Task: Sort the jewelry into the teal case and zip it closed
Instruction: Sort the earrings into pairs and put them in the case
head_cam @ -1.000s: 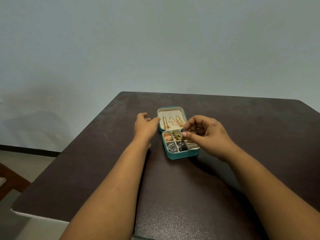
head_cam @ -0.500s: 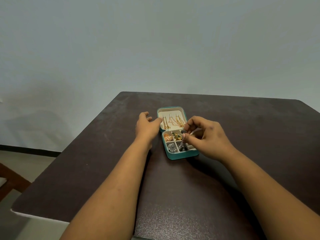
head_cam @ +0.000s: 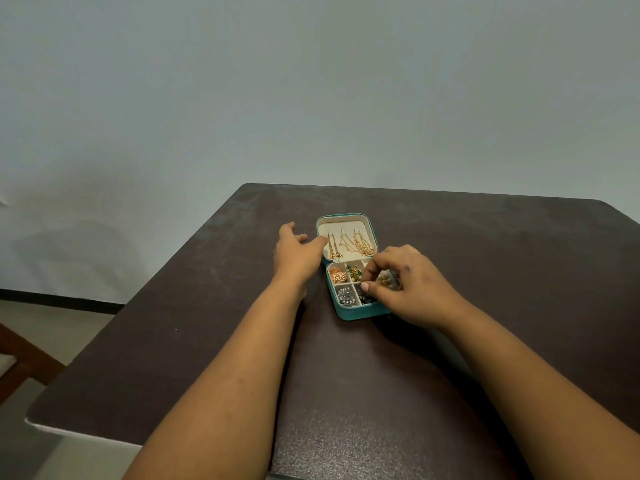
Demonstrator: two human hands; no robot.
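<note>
The teal case (head_cam: 347,313) lies open in the middle of the dark table. Gold chains (head_cam: 360,244) hang in its cream lid (head_cam: 341,221). The tray holds a rose-gold piece (head_cam: 337,275), a green and gold piece (head_cam: 354,271), a silver piece (head_cam: 345,295) and a dark piece (head_cam: 364,298), each in its own compartment. My right hand (head_cam: 412,289) is low over the tray's right side and hides it, with thumb and forefinger pinched on a small jewelry piece. My left hand (head_cam: 298,254) rests on the table, its thumb touching the lid's left rim and its fingers spread.
The dark brown table (head_cam: 214,341) has its left corner near the front at the lower left, with floor beyond. A wooden chair part (head_cam: 20,358) shows at the far left. A plain wall stands behind the table.
My right hand has dropped from just above the tray down into its right side, still pinching the small piece. My left hand has stayed by the lid.
</note>
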